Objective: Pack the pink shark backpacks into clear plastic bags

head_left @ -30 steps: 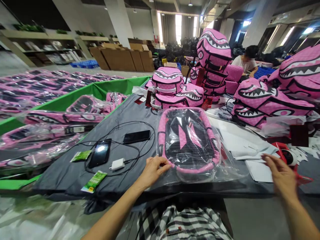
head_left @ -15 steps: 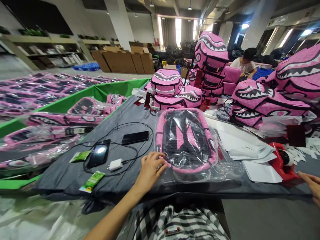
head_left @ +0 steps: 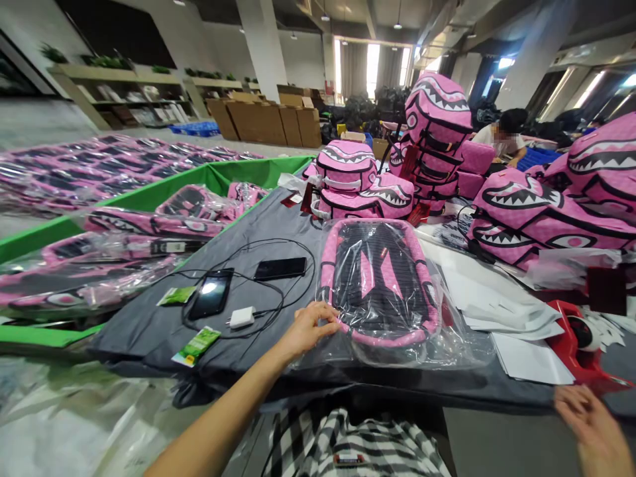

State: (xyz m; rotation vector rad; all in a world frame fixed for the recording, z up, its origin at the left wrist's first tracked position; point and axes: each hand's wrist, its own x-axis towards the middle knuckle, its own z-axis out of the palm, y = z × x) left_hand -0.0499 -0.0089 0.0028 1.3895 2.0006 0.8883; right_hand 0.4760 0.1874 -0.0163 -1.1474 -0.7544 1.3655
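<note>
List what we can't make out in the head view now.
Head view:
Right hand: fingers blurred; can't tell if holding anything.
Left hand: palm hidden by its own back; pinching or resting unclear.
Wrapped backpack by this hand: underside hidden by its body.
Large backpack at right: cut off by the right edge.
Nearer green packet: print too small.

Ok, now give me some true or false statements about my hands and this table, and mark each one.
Your left hand is at the front left corner of the bagged backpack. True.
Your right hand rests on the bagged backpack. False: it is near the red tape dispenser.
The white charger lies right of the bagged backpack. False: it lies left.
White sheets lie between the bagged backpack and the red tape dispenser. True.
</note>
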